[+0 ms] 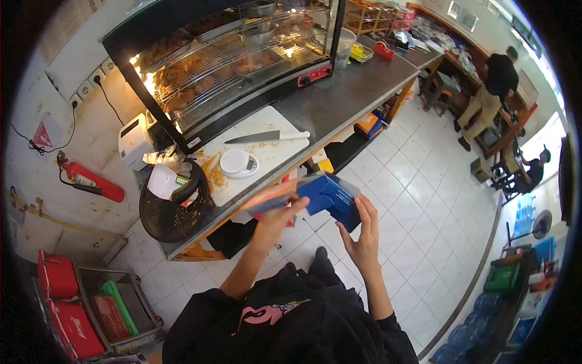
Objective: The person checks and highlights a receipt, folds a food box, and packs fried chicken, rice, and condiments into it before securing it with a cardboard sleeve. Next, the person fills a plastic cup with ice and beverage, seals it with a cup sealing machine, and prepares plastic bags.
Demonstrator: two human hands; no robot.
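A blue cardboard box (332,196) with white print and open flaps is held in front of me, above the floor beside the counter. An orange-looking panel on its left side is smeared by motion. My right hand (364,236) grips the box's right side, thumb below and fingers along the edge. My left hand (282,217) is closed at the left side of the box, slightly blurred, its fingertips at the inner blue flap. On the counter ahead lie a white cutting board (267,155), a knife (267,137) with a white handle, and a round white kitchen scale (239,163).
A lit glass warming cabinet (230,67) with fried food stands on the counter (357,88). A black bowl-like container (159,212) sits at the counter's near-left end. Red bins (74,327) and a fire extinguisher (91,180) are left. Two people are at the far right.
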